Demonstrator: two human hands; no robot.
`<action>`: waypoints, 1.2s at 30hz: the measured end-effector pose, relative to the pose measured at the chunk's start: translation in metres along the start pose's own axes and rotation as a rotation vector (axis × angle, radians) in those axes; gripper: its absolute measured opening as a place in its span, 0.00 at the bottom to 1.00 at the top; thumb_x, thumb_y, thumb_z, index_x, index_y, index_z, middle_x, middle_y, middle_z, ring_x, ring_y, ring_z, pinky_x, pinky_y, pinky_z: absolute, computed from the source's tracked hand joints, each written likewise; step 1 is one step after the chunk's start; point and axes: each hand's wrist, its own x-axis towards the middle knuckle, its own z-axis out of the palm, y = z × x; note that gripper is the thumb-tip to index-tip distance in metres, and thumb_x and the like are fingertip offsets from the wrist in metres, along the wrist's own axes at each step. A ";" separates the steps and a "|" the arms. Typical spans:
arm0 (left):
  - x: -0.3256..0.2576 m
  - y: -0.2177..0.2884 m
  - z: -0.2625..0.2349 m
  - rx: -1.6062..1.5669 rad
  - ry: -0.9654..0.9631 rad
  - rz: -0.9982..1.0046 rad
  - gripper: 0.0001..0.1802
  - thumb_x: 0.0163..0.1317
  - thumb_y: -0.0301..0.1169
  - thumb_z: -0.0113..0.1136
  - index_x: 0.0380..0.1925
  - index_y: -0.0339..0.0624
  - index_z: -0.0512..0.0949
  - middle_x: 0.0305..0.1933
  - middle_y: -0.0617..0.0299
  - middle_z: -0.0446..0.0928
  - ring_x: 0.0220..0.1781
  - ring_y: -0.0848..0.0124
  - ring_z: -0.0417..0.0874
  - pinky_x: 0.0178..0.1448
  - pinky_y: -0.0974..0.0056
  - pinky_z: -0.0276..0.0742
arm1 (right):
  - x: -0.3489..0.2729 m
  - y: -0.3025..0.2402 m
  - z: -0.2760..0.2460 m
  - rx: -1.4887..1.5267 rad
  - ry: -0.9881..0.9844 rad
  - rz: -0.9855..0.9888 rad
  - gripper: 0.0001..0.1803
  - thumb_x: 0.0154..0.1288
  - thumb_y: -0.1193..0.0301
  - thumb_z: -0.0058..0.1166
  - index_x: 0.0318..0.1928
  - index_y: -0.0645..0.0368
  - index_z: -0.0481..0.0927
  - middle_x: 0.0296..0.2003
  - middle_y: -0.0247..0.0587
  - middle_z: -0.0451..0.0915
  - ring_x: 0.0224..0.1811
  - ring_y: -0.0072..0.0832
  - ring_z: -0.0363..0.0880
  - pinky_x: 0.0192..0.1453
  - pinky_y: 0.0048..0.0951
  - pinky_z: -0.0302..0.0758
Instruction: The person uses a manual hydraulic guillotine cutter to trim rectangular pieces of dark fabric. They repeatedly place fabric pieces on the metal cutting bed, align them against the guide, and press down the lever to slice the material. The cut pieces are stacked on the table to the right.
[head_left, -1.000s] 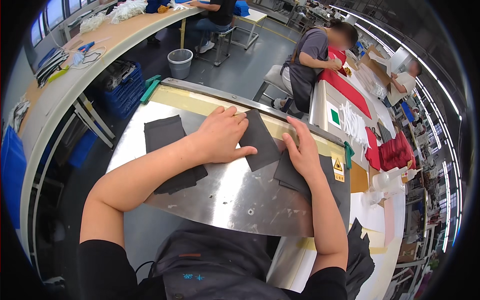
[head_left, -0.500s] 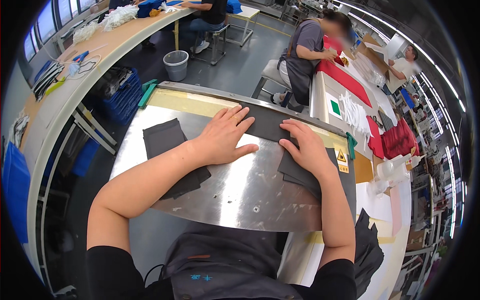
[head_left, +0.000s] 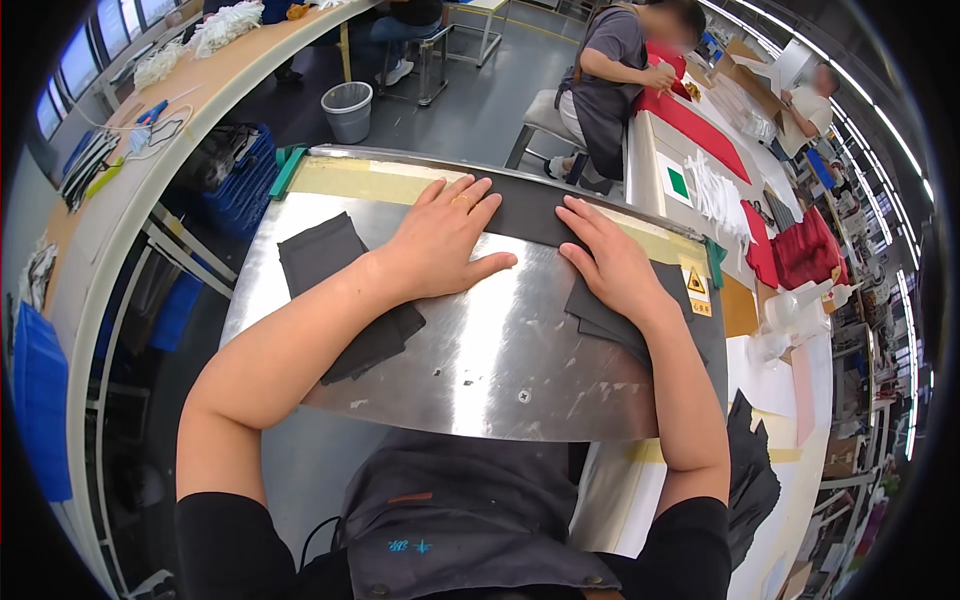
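A dark grey fabric piece (head_left: 528, 210) lies flat along the far edge of the shiny metal plate (head_left: 480, 340), against a metal bar (head_left: 390, 165). My left hand (head_left: 447, 238) rests on its left end, fingers outstretched and thumb pointing right. On the right end lie the fingertips of my right hand (head_left: 612, 252), with its fingers also extended. Beneath my left forearm is a stack of dark fabric pieces (head_left: 325, 258), partly covered by the arm. Another dark stack (head_left: 610, 320) sits under my right hand and wrist.
Green clamps (head_left: 287, 172) mark the plate's far corners. A long curved table (head_left: 165, 130) with white bundles runs along the left. At right, a worktable holds red fabric (head_left: 690, 130), clear bottles (head_left: 785, 310) and crumpled dark cloth (head_left: 750, 480). A seated person (head_left: 610, 90) works beyond.
The view has shifted slightly, so the plate and hands sit a little higher in the picture. Both hands stay spread on the fabric piece, with little movement relative to it.
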 end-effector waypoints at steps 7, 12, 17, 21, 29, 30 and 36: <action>0.000 -0.001 0.000 -0.024 -0.005 0.008 0.43 0.67 0.58 0.55 0.64 0.28 0.69 0.70 0.36 0.66 0.76 0.45 0.61 0.80 0.46 0.51 | 0.004 -0.014 -0.009 0.012 -0.081 0.129 0.26 0.73 0.60 0.53 0.65 0.60 0.73 0.69 0.45 0.69 0.69 0.43 0.70 0.70 0.40 0.70; 0.001 0.004 -0.005 -0.005 -0.017 -0.014 0.41 0.66 0.55 0.59 0.65 0.29 0.69 0.71 0.38 0.65 0.75 0.47 0.63 0.79 0.48 0.53 | -0.001 -0.015 -0.010 -0.086 -0.067 0.098 0.28 0.73 0.57 0.53 0.66 0.62 0.72 0.69 0.46 0.69 0.69 0.42 0.70 0.71 0.40 0.70; 0.001 0.004 -0.006 0.019 -0.022 -0.002 0.41 0.66 0.56 0.59 0.64 0.29 0.69 0.70 0.37 0.65 0.75 0.47 0.63 0.80 0.46 0.51 | -0.004 -0.010 -0.007 -0.114 -0.045 0.064 0.30 0.73 0.55 0.52 0.66 0.64 0.71 0.69 0.48 0.69 0.70 0.42 0.69 0.72 0.39 0.68; 0.000 0.003 -0.006 0.008 -0.019 0.001 0.41 0.66 0.56 0.59 0.64 0.29 0.69 0.70 0.37 0.65 0.75 0.47 0.63 0.80 0.45 0.50 | -0.003 -0.013 -0.008 -0.112 -0.041 0.064 0.30 0.72 0.56 0.53 0.65 0.65 0.71 0.69 0.49 0.69 0.70 0.42 0.69 0.73 0.39 0.67; -0.001 0.003 -0.012 -0.019 -0.013 0.013 0.40 0.64 0.55 0.61 0.62 0.29 0.72 0.66 0.38 0.68 0.71 0.44 0.65 0.75 0.48 0.59 | -0.004 -0.019 -0.009 -0.119 0.007 0.034 0.26 0.71 0.58 0.56 0.62 0.63 0.75 0.64 0.44 0.72 0.66 0.42 0.71 0.69 0.39 0.70; -0.001 0.002 -0.012 -0.029 -0.010 0.020 0.40 0.64 0.55 0.62 0.62 0.29 0.72 0.65 0.38 0.67 0.70 0.43 0.65 0.74 0.48 0.60 | -0.003 -0.020 -0.010 -0.128 0.034 0.011 0.25 0.69 0.60 0.57 0.60 0.62 0.77 0.62 0.44 0.74 0.65 0.41 0.72 0.68 0.39 0.71; 0.011 0.000 -0.025 -0.266 -0.013 -0.063 0.33 0.66 0.53 0.60 0.54 0.30 0.78 0.54 0.41 0.77 0.60 0.49 0.75 0.66 0.52 0.69 | 0.007 -0.016 0.000 -0.029 0.164 -0.160 0.09 0.61 0.70 0.63 0.40 0.57 0.79 0.42 0.38 0.79 0.47 0.39 0.79 0.51 0.39 0.76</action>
